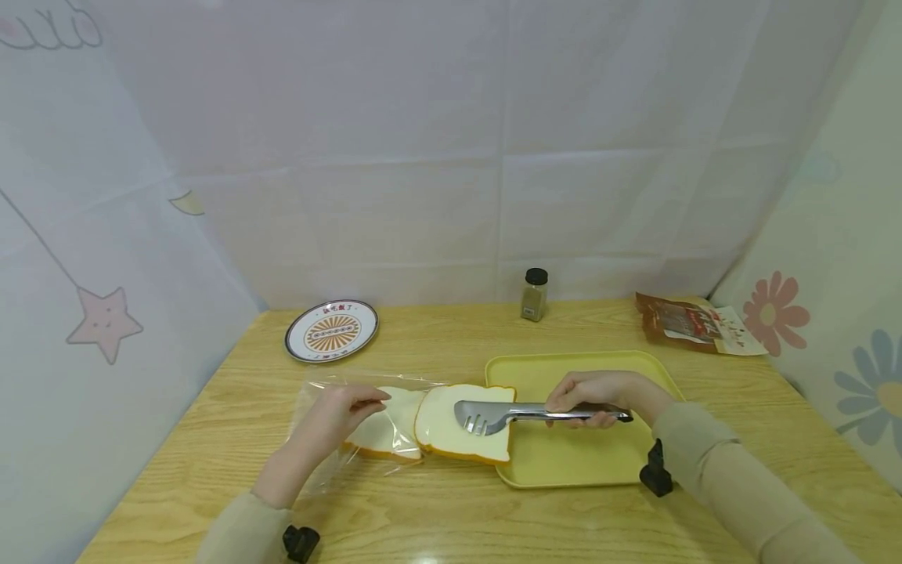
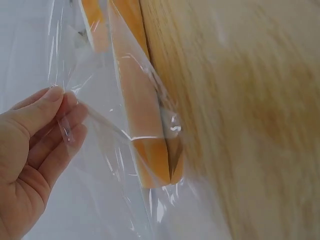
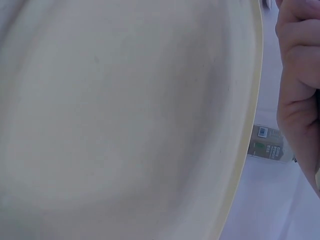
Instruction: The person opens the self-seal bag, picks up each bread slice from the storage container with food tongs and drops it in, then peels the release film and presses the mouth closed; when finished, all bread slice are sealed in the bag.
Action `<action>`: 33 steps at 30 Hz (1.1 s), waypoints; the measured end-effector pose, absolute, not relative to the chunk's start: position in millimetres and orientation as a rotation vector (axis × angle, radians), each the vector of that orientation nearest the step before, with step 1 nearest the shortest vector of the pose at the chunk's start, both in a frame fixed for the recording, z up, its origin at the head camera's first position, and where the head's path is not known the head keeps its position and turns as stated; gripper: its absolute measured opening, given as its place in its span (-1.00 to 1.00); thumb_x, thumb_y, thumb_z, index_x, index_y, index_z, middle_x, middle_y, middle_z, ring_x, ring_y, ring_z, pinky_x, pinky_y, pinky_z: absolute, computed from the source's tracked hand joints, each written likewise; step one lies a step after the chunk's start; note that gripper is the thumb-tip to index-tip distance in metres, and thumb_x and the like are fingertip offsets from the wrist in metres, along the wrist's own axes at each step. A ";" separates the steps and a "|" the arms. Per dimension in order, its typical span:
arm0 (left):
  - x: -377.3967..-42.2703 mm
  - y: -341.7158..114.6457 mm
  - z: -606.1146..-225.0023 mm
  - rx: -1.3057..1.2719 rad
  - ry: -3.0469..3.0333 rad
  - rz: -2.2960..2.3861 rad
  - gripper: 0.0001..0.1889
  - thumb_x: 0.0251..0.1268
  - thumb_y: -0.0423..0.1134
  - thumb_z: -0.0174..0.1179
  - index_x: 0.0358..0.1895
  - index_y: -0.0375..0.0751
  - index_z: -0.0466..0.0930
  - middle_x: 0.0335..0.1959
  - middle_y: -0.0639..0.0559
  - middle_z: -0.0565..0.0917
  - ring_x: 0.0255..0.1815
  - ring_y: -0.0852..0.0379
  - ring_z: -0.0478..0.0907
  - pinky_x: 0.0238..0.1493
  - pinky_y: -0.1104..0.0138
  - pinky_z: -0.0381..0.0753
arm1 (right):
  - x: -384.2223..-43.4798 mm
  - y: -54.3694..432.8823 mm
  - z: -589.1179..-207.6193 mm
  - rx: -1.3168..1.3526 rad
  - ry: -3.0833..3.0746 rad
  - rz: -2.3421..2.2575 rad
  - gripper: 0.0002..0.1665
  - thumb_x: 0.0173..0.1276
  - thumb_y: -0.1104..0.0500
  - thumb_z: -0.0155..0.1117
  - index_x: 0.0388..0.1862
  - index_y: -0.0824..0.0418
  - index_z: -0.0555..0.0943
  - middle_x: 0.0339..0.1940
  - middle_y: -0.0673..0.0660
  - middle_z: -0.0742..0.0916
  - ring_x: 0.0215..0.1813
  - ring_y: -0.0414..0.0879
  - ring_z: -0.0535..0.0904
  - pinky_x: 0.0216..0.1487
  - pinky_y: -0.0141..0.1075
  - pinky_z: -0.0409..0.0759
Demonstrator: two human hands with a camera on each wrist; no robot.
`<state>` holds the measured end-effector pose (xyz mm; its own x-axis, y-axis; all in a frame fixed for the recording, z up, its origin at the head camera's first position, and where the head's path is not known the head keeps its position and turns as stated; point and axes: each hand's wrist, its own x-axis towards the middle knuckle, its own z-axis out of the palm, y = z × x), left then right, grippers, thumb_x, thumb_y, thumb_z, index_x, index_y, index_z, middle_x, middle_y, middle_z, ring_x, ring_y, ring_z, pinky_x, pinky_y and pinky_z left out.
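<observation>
Head view: set above, faced forward and down; table [image 1: 437,521], left hand [image 1: 341,415] and right hand [image 1: 592,394] are taken in from farthest off. Left wrist view: set close, turned sideways; left hand and bag [image 2: 172,212] are shared with head view. Right wrist view: set close to tray [image 3: 115,110], sideways; jar [image 3: 269,145] and right hand are shared likewise.

Wood-grain table [image 1: 430,509] among pale wall hangings [image 1: 395,157]
Behind the table, the cloth shows fold lines; to its left is a printed pink star [image 1: 105,321], to its right a red flower [image 1: 767,315] and a blue flower [image 1: 886,393].
</observation>
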<state>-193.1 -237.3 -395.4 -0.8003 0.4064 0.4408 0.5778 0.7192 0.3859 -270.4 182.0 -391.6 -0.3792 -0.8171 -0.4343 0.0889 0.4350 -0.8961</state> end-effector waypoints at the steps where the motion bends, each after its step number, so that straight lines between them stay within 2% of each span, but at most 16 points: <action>1: -192.9 -237.1 -395.1 -0.774 -2.598 -0.738 -0.90 0.07 -0.40 0.32 -0.32 -0.20 0.73 -0.38 0.02 0.76 -0.38 0.18 0.69 -0.36 0.46 0.66 | -270.8 181.5 -391.9 -0.642 1.671 -1.121 -0.49 0.46 0.08 0.02 -0.01 0.59 0.47 -0.68 -0.03 0.51 -0.85 -0.33 0.16 -0.84 -0.50 0.19; 16: -194.2 -246.7 -394.3 -0.826 -2.484 -0.737 -0.91 0.05 -0.41 0.33 -0.38 -0.15 0.73 -0.41 0.08 0.75 -0.38 0.22 0.68 -0.35 0.46 0.67 | -279.2 204.5 -381.4 -0.502 1.799 -1.034 -0.46 0.41 0.02 0.09 0.01 0.53 0.50 -0.70 -0.03 0.50 -0.82 -0.27 0.10 -0.82 -0.48 0.17; 26: -195.1 -243.8 -396.4 -0.796 -2.483 -0.740 -0.95 0.06 -0.39 0.33 -0.39 -0.18 0.73 -0.43 0.08 0.75 -0.41 0.25 0.67 -0.39 0.49 0.65 | -282.5 200.3 -380.2 -0.629 1.722 -1.039 -0.48 0.48 0.09 0.00 0.01 0.61 0.43 -0.69 -0.05 0.51 -0.84 -0.30 0.13 -0.82 -0.49 0.18; 33: -193.7 -240.6 -396.4 -0.775 -2.546 -0.815 -0.94 0.10 -0.38 0.31 -0.35 -0.19 0.73 -0.39 0.07 0.75 -0.37 0.19 0.69 -0.35 0.47 0.67 | -284.8 183.3 -383.9 -0.649 1.698 -1.054 -0.46 0.47 0.08 0.01 0.00 0.63 0.41 -0.70 -0.05 0.51 -0.85 -0.33 0.17 -0.84 -0.50 0.19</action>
